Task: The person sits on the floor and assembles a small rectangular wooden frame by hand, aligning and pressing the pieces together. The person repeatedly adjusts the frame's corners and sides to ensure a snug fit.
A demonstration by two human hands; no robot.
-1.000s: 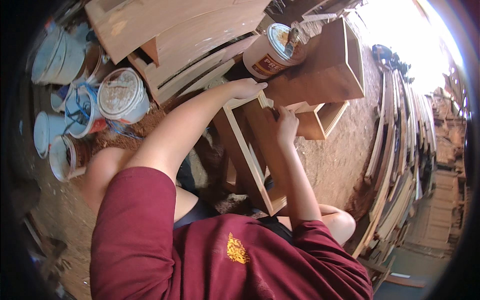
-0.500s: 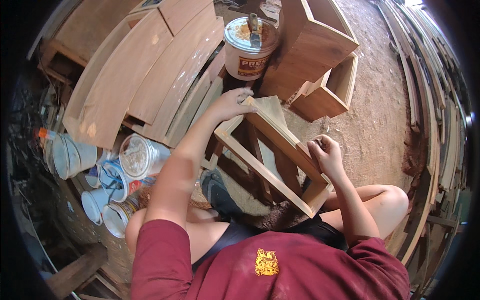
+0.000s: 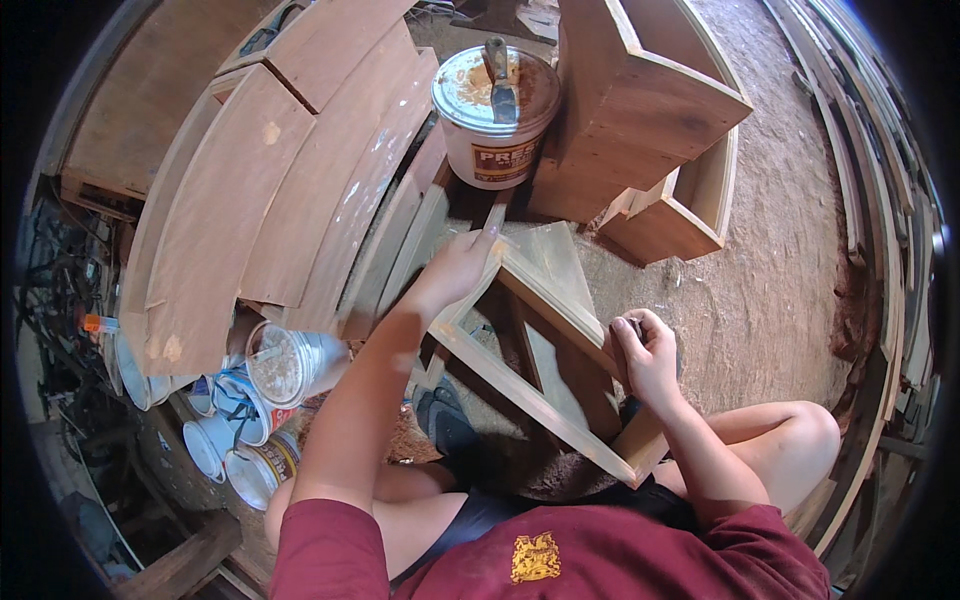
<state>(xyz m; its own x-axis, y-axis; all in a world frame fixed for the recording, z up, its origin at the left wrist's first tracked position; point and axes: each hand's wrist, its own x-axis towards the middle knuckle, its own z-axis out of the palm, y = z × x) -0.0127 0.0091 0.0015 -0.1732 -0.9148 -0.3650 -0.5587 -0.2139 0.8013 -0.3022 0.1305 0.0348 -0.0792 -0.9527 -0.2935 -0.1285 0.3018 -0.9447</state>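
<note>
A pale wooden frame [image 3: 537, 402], box-like with open sides, leans between my legs above the ground. My left hand [image 3: 458, 268] closes over its far left corner, with some of the fingers hidden behind the wood. Against the right end of the upper rail [image 3: 550, 298] is my right hand [image 3: 648, 360], its fingers curled around a small dark brown piece [image 3: 628, 335] that looks like folded sandpaper. Most of that piece is covered by the fingers. A triangular wooden panel [image 3: 553, 258] shows just beyond the frame.
Beyond the frame stands a white lidded bucket [image 3: 492, 155] with a putty knife [image 3: 502, 85] on top. Angular wooden boxes [image 3: 650, 110] stand at its right, large curved wooden pieces [image 3: 235, 200] at its left. Several tubs [image 3: 285, 365] cluster at left; long planks [image 3: 885, 200] line the right.
The view has shifted, so the scene sits lower. My left hand has slid to a lower hold at the corner, its fingers less visible. My right hand stays at the rail's right end.
</note>
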